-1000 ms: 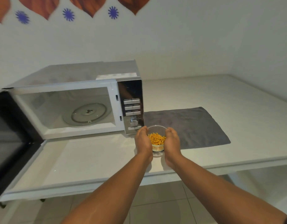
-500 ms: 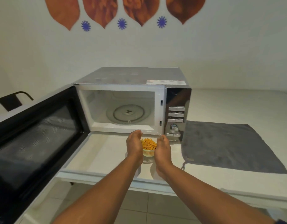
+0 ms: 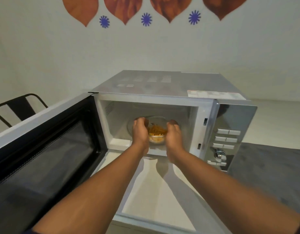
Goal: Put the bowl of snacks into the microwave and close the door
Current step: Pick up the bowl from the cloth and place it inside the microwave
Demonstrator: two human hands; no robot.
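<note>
Both of my hands are curled around the small clear glass bowl of orange snack sticks (image 3: 156, 135), my left hand (image 3: 140, 132) cupping its left side and my right hand (image 3: 174, 135) its right. I hold the bowl inside the cavity of the silver box-shaped microwave (image 3: 162, 92). Left of that cavity, the microwave's black-windowed door (image 3: 44, 149) stands wide open. Right of the microwave lies a grey cloth mat (image 3: 272, 168).

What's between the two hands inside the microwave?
Head view: the clear bowl of snacks, cupped by left hand and right hand.
</note>
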